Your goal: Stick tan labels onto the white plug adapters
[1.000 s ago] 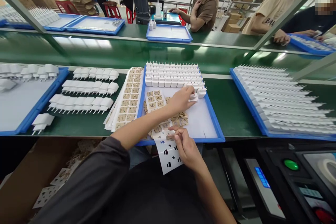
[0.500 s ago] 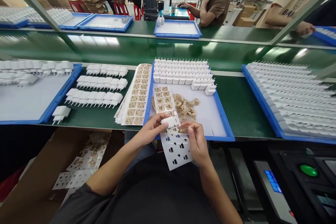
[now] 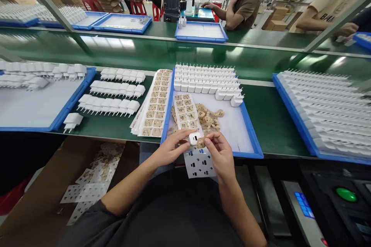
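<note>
My left hand (image 3: 174,147) is closed around a white charger (image 3: 194,138), its face with a dark USB port turned up toward me. Between thumb and fingertips, my right hand (image 3: 220,153) pinches a small tan sticker (image 3: 200,142) beside the charger's face. Under both hands lies a sticker sheet (image 3: 185,110); its far part carries tan stickers, while the near part is bare white with dark cutouts and hangs over the tray's front edge. A heap of loose tan pieces (image 3: 208,119) rests in the blue-rimmed tray (image 3: 251,131), behind my right hand.
Rows of white chargers (image 3: 205,79) stand at the tray's back. To the left are a stack of sticker sheets (image 3: 153,104), loose charger rows (image 3: 110,106) and another tray (image 3: 58,117). A full tray (image 3: 307,123) sits right. Below left, a cardboard box (image 3: 37,185) holds used sheets.
The charger has been turned so that its port face points up. My right hand has brought the tan sticker up close to that face. The view has shifted slightly.
</note>
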A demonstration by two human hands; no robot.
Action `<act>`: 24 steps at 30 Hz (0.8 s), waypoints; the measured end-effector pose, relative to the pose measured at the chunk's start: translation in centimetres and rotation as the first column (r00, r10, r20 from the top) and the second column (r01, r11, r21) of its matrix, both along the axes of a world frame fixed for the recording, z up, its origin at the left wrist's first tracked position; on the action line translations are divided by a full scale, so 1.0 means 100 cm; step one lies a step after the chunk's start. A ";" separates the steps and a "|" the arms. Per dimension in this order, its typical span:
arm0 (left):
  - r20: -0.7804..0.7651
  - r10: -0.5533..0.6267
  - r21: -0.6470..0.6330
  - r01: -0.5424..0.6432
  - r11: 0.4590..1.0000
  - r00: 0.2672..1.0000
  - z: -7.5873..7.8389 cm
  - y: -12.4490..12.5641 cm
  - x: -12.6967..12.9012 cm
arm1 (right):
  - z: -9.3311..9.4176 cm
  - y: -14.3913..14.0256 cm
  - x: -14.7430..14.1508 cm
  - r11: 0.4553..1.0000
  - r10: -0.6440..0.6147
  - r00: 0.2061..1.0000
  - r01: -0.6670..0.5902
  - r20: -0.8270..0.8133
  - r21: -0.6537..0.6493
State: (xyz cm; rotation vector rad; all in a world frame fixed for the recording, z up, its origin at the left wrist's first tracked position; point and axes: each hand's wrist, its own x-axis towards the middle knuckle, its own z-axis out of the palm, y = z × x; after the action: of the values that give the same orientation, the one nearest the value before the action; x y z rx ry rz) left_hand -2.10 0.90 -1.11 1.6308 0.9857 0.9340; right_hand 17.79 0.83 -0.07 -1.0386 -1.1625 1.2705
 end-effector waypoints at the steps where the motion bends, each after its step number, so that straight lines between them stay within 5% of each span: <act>1: -0.004 0.008 0.009 -0.008 1.000 1.000 0.000 -0.001 0.001 | 0.000 0.000 -0.002 1.000 0.000 1.000 0.000 0.005 0.002; 7: -0.045 0.173 0.113 -0.167 0.979 0.984 -0.002 -0.005 0.009 | 0.002 -0.004 -0.002 0.995 -0.037 0.989 0.023 0.145 0.101; 24: -0.063 0.142 0.068 -0.138 0.988 0.988 0.003 -0.006 0.011 | 0.010 -0.002 -0.002 0.970 -0.100 0.911 -0.001 0.401 0.243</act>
State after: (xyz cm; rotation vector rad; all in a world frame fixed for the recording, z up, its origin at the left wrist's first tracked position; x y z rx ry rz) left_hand -1.04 0.33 -0.77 1.6721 1.1391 1.0184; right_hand 17.56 0.62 0.90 -1.1768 -1.5562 0.8623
